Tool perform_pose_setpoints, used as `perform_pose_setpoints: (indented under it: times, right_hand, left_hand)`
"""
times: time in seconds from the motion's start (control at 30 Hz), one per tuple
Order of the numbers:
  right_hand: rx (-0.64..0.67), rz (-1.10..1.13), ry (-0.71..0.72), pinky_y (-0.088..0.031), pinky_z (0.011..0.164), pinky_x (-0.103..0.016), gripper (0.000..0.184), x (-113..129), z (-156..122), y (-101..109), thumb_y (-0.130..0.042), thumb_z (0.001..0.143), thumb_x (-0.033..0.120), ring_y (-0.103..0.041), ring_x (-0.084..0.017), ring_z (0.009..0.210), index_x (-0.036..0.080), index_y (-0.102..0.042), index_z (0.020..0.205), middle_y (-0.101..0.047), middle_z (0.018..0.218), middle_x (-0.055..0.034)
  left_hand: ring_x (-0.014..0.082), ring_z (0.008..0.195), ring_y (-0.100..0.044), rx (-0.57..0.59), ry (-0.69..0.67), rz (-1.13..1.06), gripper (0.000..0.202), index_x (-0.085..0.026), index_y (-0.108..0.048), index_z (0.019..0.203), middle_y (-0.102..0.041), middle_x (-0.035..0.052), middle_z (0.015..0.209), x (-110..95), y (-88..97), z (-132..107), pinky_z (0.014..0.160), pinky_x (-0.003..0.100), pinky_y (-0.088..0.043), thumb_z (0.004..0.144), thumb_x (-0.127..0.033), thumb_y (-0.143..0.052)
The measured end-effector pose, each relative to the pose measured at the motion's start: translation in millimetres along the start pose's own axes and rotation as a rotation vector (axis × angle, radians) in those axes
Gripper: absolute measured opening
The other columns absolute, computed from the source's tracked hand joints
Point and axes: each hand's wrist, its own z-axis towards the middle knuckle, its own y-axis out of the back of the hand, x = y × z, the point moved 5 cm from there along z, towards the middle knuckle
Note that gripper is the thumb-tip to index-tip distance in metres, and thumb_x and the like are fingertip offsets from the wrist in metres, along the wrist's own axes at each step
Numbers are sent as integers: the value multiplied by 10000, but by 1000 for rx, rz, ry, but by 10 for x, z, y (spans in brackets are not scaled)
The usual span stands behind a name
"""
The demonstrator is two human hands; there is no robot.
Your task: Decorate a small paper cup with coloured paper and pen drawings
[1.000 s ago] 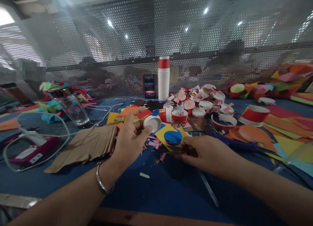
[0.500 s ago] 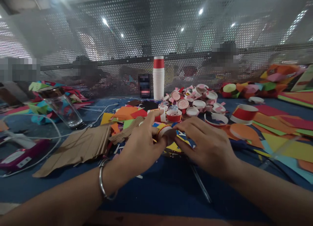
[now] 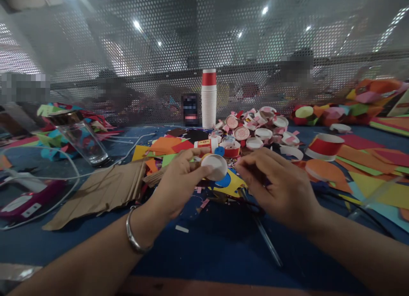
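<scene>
My left hand [image 3: 177,183] is closed on a cut-off paper cup bottom [image 3: 214,166], white side toward me, held just above the blue table. My right hand [image 3: 277,185] hovers beside it, fingers pinched together near the cup bottom; what it pinches is too small to make out. Under the hands lies a yellow paper piece with a blue disc [image 3: 227,181]. A silver bangle [image 3: 134,236] circles my left wrist.
A stack of red-and-white paper cups [image 3: 208,97] stands at the back, with a heap of cut cup bottoms [image 3: 255,132] beside it. A drinking glass [image 3: 83,138], brown folded paper [image 3: 102,189], coloured paper sheets [image 3: 367,168] and a pink device with white cable [image 3: 28,200] lie around. A pen [image 3: 268,242] lies near my right wrist.
The hands were pressed together on the cup bottom half a second ago. They have now parted: the left tilts the cup bottom's white face toward me, the right has drawn back slightly.
</scene>
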Motion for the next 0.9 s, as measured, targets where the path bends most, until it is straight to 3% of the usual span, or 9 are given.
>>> perform_pose_setpoints:
  times: [0.1,0.23,0.4,0.53,0.7,0.8,0.9]
  right_hand:
    - [4,19,-91,-464,672,-289,132,-78,6,-14,-566,1029,192,-614,-170,735,206,-603,902,-642,821,-32]
    - [68,33,-195,-412,621,-287,226,-177,19,-50,-529,1037,263,-549,-159,650,214,-567,819,-586,721,-9]
    - [204,24,-312,-359,575,-289,283,-267,28,-141,-513,972,327,-485,-146,577,229,-500,707,-549,651,4]
    - [310,7,-364,-335,532,-277,271,-342,17,-219,-567,857,304,-462,-134,531,232,-477,611,-537,577,15]
    - [401,-60,-435,-307,521,-287,267,-468,-13,-265,-592,806,309,-500,-149,524,226,-501,568,-565,547,8]
    - [446,-85,-457,-301,528,-292,254,-530,-28,-284,-596,794,288,-526,-157,517,222,-533,557,-583,530,8]
    - [458,-104,-461,-298,532,-296,258,-579,-33,-289,-607,789,268,-525,-156,513,220,-540,544,-590,525,8]
  left_hand:
    - [180,845,-729,-91,40,-170,221,-134,-703,1043,-790,71,931,-13,81,37,809,293,-566,829,-124,-758]
    - [155,826,-721,-218,51,-286,115,-131,-714,913,-781,65,932,-43,192,48,766,262,-555,843,-40,-713]
    - [153,800,-716,-261,75,-368,72,-136,-673,855,-765,65,887,-46,259,67,719,254,-564,890,-75,-684]
    - [152,806,-716,-318,-10,-405,113,-158,-625,858,-759,57,897,-112,356,119,728,265,-592,887,-54,-659]
    - [154,880,-721,-472,-161,-441,187,-191,-587,807,-743,33,878,-182,624,213,805,278,-598,881,-47,-678]
    - [141,845,-703,-565,-236,-456,251,-226,-567,782,-724,-19,824,-184,787,254,725,249,-561,849,-38,-720]
    - [136,854,-705,-574,-235,-469,268,-231,-566,784,-726,-29,836,-164,824,277,730,244,-555,818,-16,-722]
